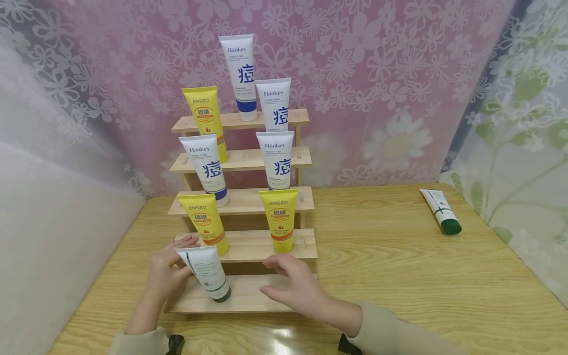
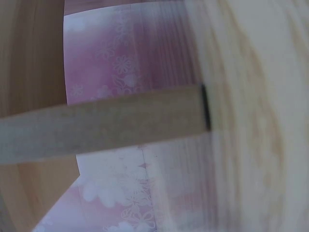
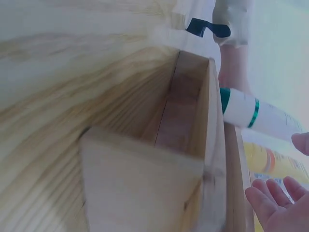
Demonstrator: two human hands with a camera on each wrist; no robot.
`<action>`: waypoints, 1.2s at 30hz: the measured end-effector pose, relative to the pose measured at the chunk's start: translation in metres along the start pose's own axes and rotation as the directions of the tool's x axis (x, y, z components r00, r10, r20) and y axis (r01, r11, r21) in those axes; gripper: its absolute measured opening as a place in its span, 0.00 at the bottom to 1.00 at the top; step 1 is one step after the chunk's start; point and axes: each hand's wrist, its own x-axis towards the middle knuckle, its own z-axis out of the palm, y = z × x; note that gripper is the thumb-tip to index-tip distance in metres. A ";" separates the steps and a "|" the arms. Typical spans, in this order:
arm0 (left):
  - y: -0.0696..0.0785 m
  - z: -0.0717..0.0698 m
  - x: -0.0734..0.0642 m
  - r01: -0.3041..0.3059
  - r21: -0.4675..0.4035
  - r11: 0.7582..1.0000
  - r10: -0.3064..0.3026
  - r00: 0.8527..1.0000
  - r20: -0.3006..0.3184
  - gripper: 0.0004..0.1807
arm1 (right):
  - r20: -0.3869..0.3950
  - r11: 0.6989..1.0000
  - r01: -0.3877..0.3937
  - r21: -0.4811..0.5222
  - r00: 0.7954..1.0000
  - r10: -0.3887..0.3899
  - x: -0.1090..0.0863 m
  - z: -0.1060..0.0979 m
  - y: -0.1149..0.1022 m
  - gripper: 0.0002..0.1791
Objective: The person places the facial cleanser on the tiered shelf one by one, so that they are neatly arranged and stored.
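Note:
A white tube with a green cap point(image 1: 206, 273) stands cap-down on the lowest step of a wooden stepped rack point(image 1: 255, 291), leaning a little to the left. Right beside it is my left hand point(image 1: 165, 270), its fingers reaching past the tube's upper edge toward a yellow ENSEO tube point(image 1: 204, 222) on the step above. My right hand point(image 1: 301, 286) is over the right end of the lowest step, thumb and fingers spread apart with nothing between them. Above it stands another yellow tube point(image 1: 279, 217). The left wrist view holds only blurred wood, not the hand.
Higher steps carry white Hankey tubes point(image 1: 275, 160) and one more yellow tube point(image 1: 204, 111). Another white tube with a green cap point(image 1: 441, 212) lies on the wooden table point(image 1: 377, 236) at the right. A pink flowered curtain point(image 1: 355, 98) hangs behind.

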 end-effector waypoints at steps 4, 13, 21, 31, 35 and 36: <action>-0.001 0.002 -0.001 -0.015 -0.010 1.000 0.015 1.000 -0.015 0.24 | -0.031 1.000 0.004 -0.017 1.000 -0.004 -0.011 -0.016 0.004 0.18; 0.000 0.001 0.000 -0.013 0.003 1.000 0.013 1.000 -0.009 0.21 | -0.091 0.996 -0.019 -0.091 0.996 0.011 -0.031 -0.049 0.011 0.16; 0.002 -0.001 0.000 0.004 0.014 1.000 -0.004 1.000 0.005 0.17 | -0.187 0.979 -0.114 -0.168 0.979 0.082 -0.043 -0.079 0.019 0.16; 0.004 0.000 0.001 0.014 0.032 0.999 -0.014 1.000 0.004 0.23 | -0.282 0.946 -0.183 -0.266 0.954 0.105 -0.056 -0.120 0.038 0.16; 0.004 0.000 0.001 0.012 0.027 1.000 -0.012 1.000 0.001 0.23 | -0.321 0.923 -0.233 -0.306 0.938 0.131 -0.061 -0.137 0.048 0.15; 0.003 0.000 0.001 0.013 0.027 1.000 -0.013 1.000 0.001 0.23 | -0.329 0.917 -0.247 -0.314 0.934 0.138 -0.062 -0.142 0.050 0.15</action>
